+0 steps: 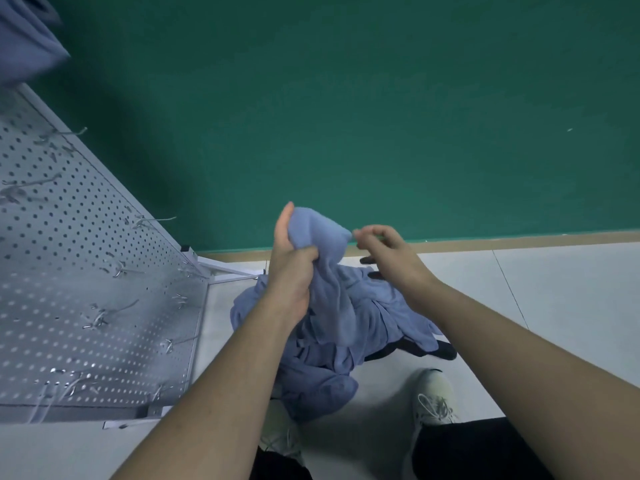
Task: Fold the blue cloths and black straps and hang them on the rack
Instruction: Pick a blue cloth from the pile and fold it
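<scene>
While gripped — blue cloth (pixel 325 258), both hands (pixel 294 268).

One blue cloth (pixel 325 271) hangs bunched above the crumpled blue pile (pixel 311 368) on the floor.

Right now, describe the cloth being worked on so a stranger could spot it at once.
Start at the white pegboard rack on the left, then look right to the heap of blue cloths on the pale floor by the green wall. The blue cloth in question is the only one lifted off that heap, gripped by the left hand, its corner beside the right hand.
</scene>
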